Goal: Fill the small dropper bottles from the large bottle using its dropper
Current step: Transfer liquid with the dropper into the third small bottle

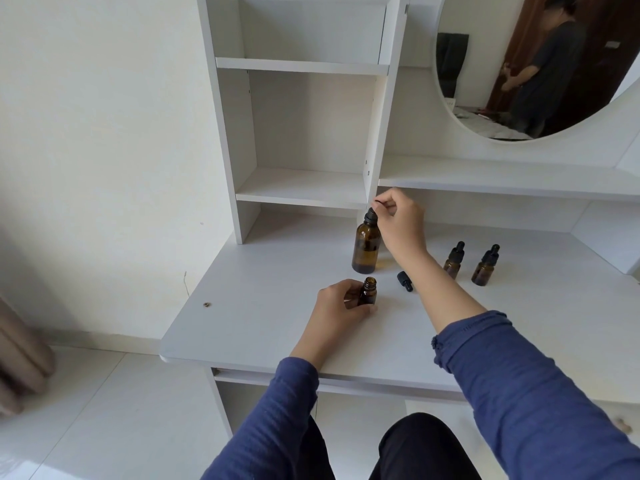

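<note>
Head view: nearest, the left hand grips an uncapped small bottle upright on the white desk, its loose dropper cap lying just beyond, then the right hand pinches the dropper top of the large bottle

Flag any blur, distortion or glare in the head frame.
Head view: soft even daylight, faint shadows, no harsh glare on the white desk top; wide-angle bends the white shelf unit; brown curtain at the left edge is blurred; the large amber glass bottle and both hands are sharp.
</note>
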The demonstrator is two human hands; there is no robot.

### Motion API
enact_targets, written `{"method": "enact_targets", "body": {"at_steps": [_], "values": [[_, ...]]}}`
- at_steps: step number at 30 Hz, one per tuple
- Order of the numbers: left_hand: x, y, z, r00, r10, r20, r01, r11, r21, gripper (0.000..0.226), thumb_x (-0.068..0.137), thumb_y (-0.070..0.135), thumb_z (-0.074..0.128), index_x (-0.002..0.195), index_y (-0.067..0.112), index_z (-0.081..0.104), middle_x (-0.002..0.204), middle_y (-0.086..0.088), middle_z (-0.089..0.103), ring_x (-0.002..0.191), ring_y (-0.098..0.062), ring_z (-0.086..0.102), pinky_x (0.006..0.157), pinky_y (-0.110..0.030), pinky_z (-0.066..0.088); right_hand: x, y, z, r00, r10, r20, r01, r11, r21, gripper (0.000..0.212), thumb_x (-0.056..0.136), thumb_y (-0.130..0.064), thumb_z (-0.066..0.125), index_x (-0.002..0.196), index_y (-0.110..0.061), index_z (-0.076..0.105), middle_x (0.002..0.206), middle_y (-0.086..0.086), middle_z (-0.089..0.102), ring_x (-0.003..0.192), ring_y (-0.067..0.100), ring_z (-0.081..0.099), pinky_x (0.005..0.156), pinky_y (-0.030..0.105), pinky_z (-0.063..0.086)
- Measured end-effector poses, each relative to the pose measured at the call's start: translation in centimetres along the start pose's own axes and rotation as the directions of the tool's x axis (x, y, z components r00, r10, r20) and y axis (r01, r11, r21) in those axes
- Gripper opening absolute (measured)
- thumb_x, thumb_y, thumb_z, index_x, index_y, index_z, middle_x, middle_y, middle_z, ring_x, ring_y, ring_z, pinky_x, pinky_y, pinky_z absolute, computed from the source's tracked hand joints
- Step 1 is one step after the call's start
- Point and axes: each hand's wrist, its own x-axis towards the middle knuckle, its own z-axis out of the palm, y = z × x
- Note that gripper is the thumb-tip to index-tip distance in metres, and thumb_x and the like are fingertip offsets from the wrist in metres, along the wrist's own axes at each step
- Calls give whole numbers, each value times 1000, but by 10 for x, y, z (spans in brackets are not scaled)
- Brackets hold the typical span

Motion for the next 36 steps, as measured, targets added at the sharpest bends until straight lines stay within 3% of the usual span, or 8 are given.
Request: {"method": "enact_targets", "body": {"at_steps": [3,8,15,25,28,36], "values": [[0,1,1,1000,-4,-4,4,1000,3,28,76,5,71,102,10,65,87,4,64,76,0,61,74,-9,49,1,0,-1,1000,0,14,0,1000,-23,11,86,-1,53,79,-5,61,79,2,60,76,14,53,64,14,35],[-1,1,0,1000,-2,-7,2,1000,7,28,76,5,71,103,10,65,88,4,65,78,-3,63,73,-5,48,2,0,-1,1000,3,17,-2,998,-58,13,86,-2,53,76,-8,59,80,3,61,77,14,52,59,14,35],[-2,3,0,1000,-9,-7,9,1000,7,26,77,5,70,102,9,66,87,4,64,75,3,60,69,-1,46,-2,-2,-3,1000,11,-14,-11,1000,-24,8,85,-5,57,83,-5,64,82,7,67,76,14,56,72,19,43],[-4,4,0,1000,-8,-1,8,1000,19,26,78,5,70,103,11,65,87,6,64,74,5,61,69,0,45,5,-14,-9,998,-23,-65,23,1000,0,11,85,-3,57,88,-2,67,86,12,69,77,17,60,71,14,43],[-4,4,0,1000,-5,4,5,1000,11,24,78,4,69,100,13,65,83,13,63,68,13,60,67,0,45,12,-21,-14,994,-51,-100,52,999,6,12,85,-3,55,88,-3,67,86,11,69,76,14,59,66,10,43],[-2,0,0,1000,9,-6,-8,998,59,28,78,11,71,106,13,65,93,5,66,83,-3,62,72,-4,47,22,-42,-35,941,-205,-269,229,971,64,13,86,-4,55,92,-1,67,87,12,68,76,10,58,69,4,45]]}}
